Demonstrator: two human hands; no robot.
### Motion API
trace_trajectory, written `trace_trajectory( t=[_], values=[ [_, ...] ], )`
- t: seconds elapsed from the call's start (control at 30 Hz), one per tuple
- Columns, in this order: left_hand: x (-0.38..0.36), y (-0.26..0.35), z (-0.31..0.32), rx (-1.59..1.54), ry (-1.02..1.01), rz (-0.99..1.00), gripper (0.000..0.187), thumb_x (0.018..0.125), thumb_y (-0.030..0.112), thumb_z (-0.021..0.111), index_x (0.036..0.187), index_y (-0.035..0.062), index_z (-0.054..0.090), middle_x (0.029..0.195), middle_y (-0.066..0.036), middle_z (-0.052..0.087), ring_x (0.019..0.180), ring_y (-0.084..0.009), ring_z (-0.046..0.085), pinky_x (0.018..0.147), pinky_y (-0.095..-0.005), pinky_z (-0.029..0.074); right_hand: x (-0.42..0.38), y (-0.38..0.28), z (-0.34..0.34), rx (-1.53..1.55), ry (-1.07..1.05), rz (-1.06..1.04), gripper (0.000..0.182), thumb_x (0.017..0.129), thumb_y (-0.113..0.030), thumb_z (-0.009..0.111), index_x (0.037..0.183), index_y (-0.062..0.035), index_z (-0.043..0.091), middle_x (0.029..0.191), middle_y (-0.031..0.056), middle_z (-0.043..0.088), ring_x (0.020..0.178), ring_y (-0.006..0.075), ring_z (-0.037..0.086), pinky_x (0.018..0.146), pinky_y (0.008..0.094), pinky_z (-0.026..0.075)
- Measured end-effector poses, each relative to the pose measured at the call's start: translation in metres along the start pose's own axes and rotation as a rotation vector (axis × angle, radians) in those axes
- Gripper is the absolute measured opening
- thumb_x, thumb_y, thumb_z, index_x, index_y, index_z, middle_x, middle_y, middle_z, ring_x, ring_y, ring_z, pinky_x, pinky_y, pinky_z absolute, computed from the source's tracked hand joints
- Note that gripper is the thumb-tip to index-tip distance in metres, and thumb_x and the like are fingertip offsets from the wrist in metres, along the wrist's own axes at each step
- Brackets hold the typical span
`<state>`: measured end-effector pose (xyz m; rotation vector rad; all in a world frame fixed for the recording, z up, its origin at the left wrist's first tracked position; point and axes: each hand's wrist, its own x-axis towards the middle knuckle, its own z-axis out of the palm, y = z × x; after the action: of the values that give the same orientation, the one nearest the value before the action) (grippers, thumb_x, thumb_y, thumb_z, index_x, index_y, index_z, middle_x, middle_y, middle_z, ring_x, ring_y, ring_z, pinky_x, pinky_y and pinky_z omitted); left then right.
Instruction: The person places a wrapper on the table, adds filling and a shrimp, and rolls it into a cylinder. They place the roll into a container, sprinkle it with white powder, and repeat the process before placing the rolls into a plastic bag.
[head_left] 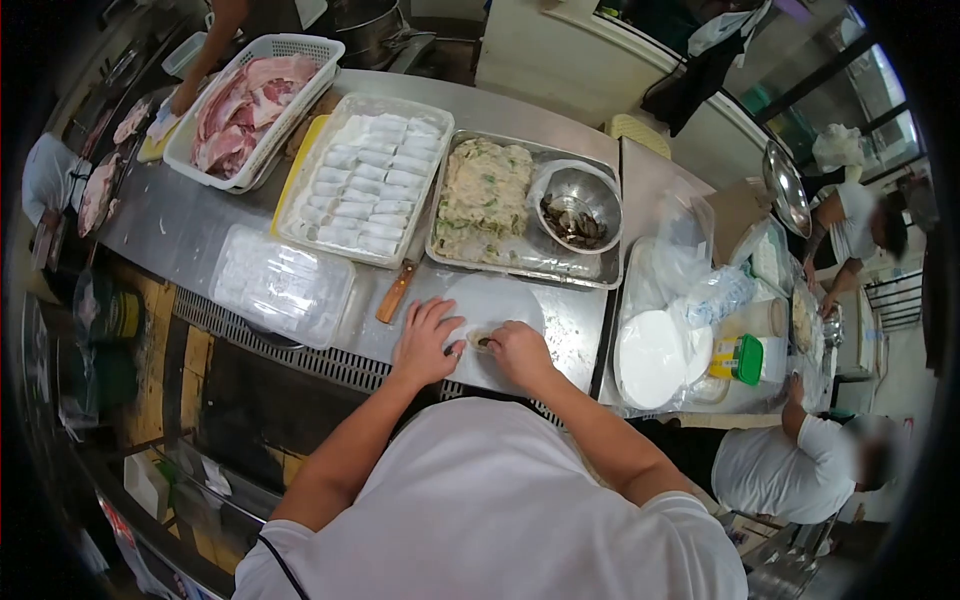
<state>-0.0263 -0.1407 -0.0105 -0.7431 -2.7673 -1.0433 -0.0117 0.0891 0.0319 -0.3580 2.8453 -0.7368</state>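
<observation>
On the steel table just in front of me, my right hand pinches a small dark piece over a pale lump of filling. My left hand lies to the left of that lump, fingers stretched out over a thin, whitish round sheet. Something dark shows at its thumb tip, too small to make out. Beyond my hands, a metal tray carries a block of pale filling with green bits. In the same tray sits a steel bowl with dark pieces in it.
White rolls fill a tray left of the filling. A knife handle and clear lid lie nearer. Raw meat fills a basket. Round white sheets and a green-lidded tub stand right. Co-workers work nearby.
</observation>
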Motion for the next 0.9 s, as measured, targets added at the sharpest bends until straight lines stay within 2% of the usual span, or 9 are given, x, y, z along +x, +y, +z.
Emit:
trace_trajectory(
  t=[0.1,0.17,0.3,0.4,0.5,0.6,0.7,0.8,0.9],
  values=[
    [0.001,-0.011,0.009,-0.162,0.098,-0.077,0.046,0.084,0.02,0.077,0.127,0.0045,0.067,0.139,-0.019,0.058,0.133,-0.0397,0.05,0.117,-0.0547,0.035,-0.007,0.005,-0.008,0.012,0.182,0.129,0.018,0.089,-0.014,0.07,0.101,-0.0032,0.078,0.096,0.0182,0.074,0.091,0.0379,0.071,0.084,0.0464,0.058],
    [0.006,-0.008,0.013,-0.072,0.145,-0.189,0.046,0.085,0.02,0.077,0.126,0.0028,0.066,0.132,-0.02,0.06,0.124,-0.0409,0.053,0.11,-0.0534,0.04,-0.01,0.025,-0.014,0.04,0.292,0.308,0.025,0.086,-0.019,0.072,0.105,-0.002,0.078,0.098,0.0204,0.077,0.087,0.0395,0.074,0.083,0.0458,0.06],
    [0.023,-0.002,0.01,0.075,0.061,-0.315,0.039,0.085,0.015,0.078,0.12,0.0032,0.066,0.117,-0.018,0.064,0.112,-0.0406,0.056,0.096,-0.051,0.045,-0.012,0.049,-0.014,0.084,0.16,0.673,0.038,0.078,-0.026,0.078,0.108,-0.0023,0.078,0.098,0.0208,0.078,0.087,0.0362,0.076,0.084,0.0426,0.061],
    [0.028,-0.009,0.011,0.082,-0.036,-0.32,0.033,0.083,0.014,0.079,0.114,0.0057,0.068,0.106,-0.017,0.066,0.107,-0.0395,0.059,0.094,-0.05,0.047,-0.015,0.056,0.001,0.208,0.132,0.705,0.034,0.079,-0.023,0.078,0.104,-0.0008,0.077,0.093,0.019,0.078,0.083,0.0323,0.076,0.08,0.0405,0.061],
    [0.024,-0.01,0.01,0.019,-0.006,-0.31,0.03,0.084,0.013,0.079,0.111,0.0055,0.069,0.096,-0.016,0.068,0.096,-0.0391,0.064,0.087,-0.0477,0.051,-0.023,0.048,0.009,0.364,0.3,0.634,0.028,0.081,-0.021,0.08,0.098,0.0015,0.075,0.083,0.0141,0.076,0.073,0.0257,0.072,0.068,0.0374,0.058],
    [0.016,-0.001,0.001,-0.253,-0.048,-0.531,0.027,0.087,0.011,0.076,0.11,-0.0005,0.067,0.095,-0.02,0.07,0.09,-0.0389,0.067,0.081,-0.047,0.053,-0.031,0.025,0.0,1.025,0.378,0.844,0.023,0.086,-0.019,0.081,0.093,0.0016,0.073,0.075,0.0075,0.068,0.065,0.0182,0.064,0.057,0.0341,0.053],
    [0.004,-0.002,0.001,-0.254,-0.009,-0.543,0.036,0.09,0.017,0.078,0.12,0.0006,0.066,0.085,-0.016,0.073,0.078,-0.0335,0.072,0.072,-0.044,0.056,-0.041,0.013,-0.006,0.973,0.213,0.867,0.023,0.089,-0.019,0.081,0.094,0.0015,0.072,0.075,0.0041,0.064,0.063,0.0141,0.059,0.052,0.031,0.047],
    [-0.002,0.005,-0.007,-0.333,-0.041,-0.634,0.031,0.089,0.017,0.08,0.109,-0.0037,0.067,0.085,-0.019,0.07,0.079,-0.0358,0.069,0.073,-0.0452,0.054,-0.049,0.016,0.007,0.792,0.058,0.866,0.02,0.089,-0.017,0.081,0.092,0.0014,0.073,0.074,0.0039,0.064,0.062,0.0134,0.057,0.051,0.031,0.045],
    [-0.003,0.012,-0.018,-0.36,-0.193,-0.65,0.029,0.088,0.019,0.082,0.099,-0.0042,0.07,0.08,-0.019,0.07,0.074,-0.0342,0.07,0.07,-0.0437,0.054,-0.052,0.03,0.036,0.699,0.19,0.779,0.021,0.085,-0.018,0.08,0.087,0.0018,0.073,0.075,0.0098,0.07,0.064,0.0195,0.064,0.061,0.0361,0.05]
  ],
)
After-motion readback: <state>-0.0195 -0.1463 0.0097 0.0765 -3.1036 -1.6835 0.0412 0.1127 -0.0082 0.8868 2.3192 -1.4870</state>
